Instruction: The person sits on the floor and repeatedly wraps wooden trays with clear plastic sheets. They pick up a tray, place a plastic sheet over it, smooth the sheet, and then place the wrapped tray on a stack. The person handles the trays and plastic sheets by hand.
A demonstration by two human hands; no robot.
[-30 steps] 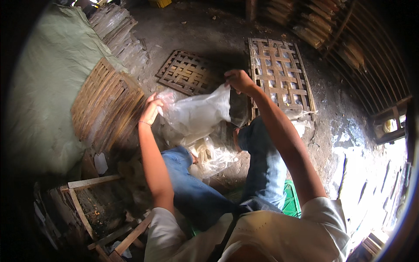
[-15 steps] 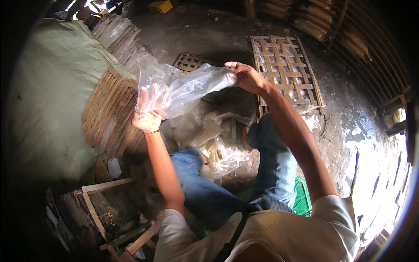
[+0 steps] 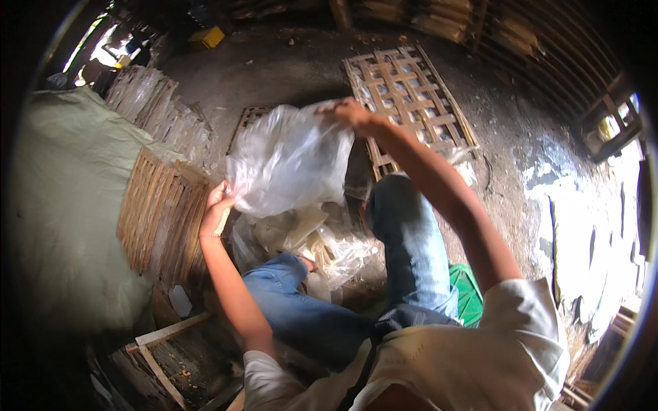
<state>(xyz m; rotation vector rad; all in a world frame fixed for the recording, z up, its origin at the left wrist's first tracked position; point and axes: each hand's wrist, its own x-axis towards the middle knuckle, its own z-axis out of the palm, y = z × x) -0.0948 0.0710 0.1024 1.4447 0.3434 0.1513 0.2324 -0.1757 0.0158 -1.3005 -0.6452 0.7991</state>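
A clear plastic bag (image 3: 291,161) is stretched between my two raised hands, its surface smeared a little by motion. My left hand (image 3: 218,209) pinches its lower left edge, fingers closed. At the upper right corner my right hand (image 3: 351,115) grips the plastic; its fingertips are blurred. Below the bag, between my legs, lies a pile of crumpled clear plastic (image 3: 329,246) on the floor.
Woven wooden slat racks (image 3: 164,212) stack at the left beside a large green-grey tarp (image 3: 68,198). Another lattice rack (image 3: 411,103) lies ahead to the right. A wooden frame (image 3: 161,359) sits lower left, a green object (image 3: 466,294) by my thigh, a yellow crate (image 3: 207,38) far off.
The bag has gone from bunched and twisted to spread out flat between my hands. Both hands appear further left, and the whole view has shifted.
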